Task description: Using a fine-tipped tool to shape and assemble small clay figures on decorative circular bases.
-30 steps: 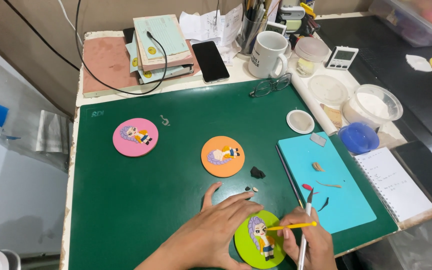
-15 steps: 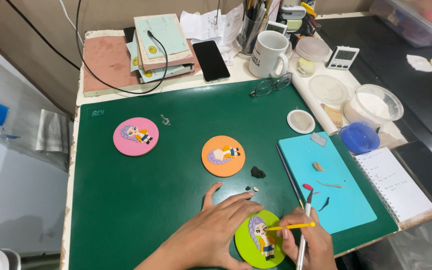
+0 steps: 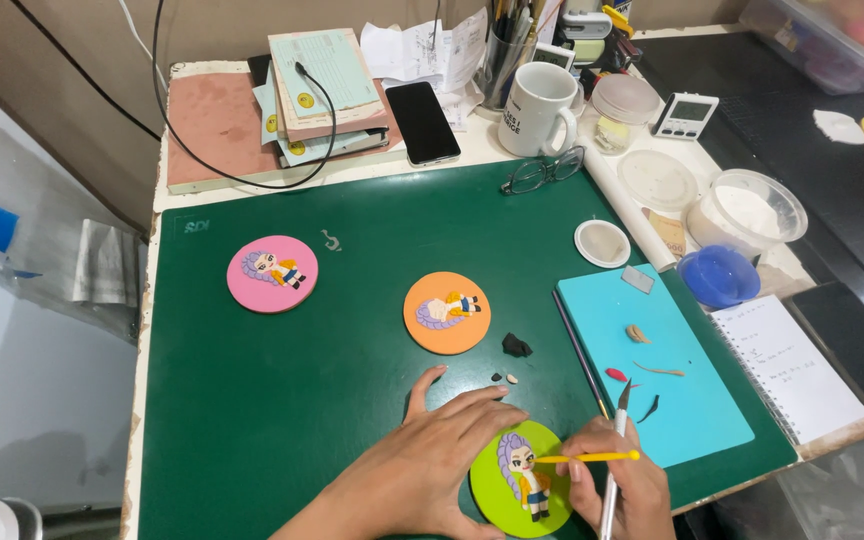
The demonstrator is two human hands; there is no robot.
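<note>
At the bottom centre of the frame a green disc (image 3: 512,480) bearing a small clay figure (image 3: 524,472) is being held flat on the green mat (image 3: 282,400) of the surface; the left hand (image 3: 432,460) is being laid against the disc's left edge, its fingers (image 3: 472,405) spread and pressed down rather than pinching; the right hand (image 3: 617,490) is being kept just right of the disc, its fingers pinching a yellow tool (image 3: 587,458) and a grey-handled tool (image 3: 614,470); the yellow tool's long axis is lying nearly level, its tip pointing left at the figure's head, so the figure lies directly left of the right hand, which is the nearer one; an orange disc (image 3: 446,312) and a pink disc (image 3: 272,273) are lying well apart, higher up.
</note>
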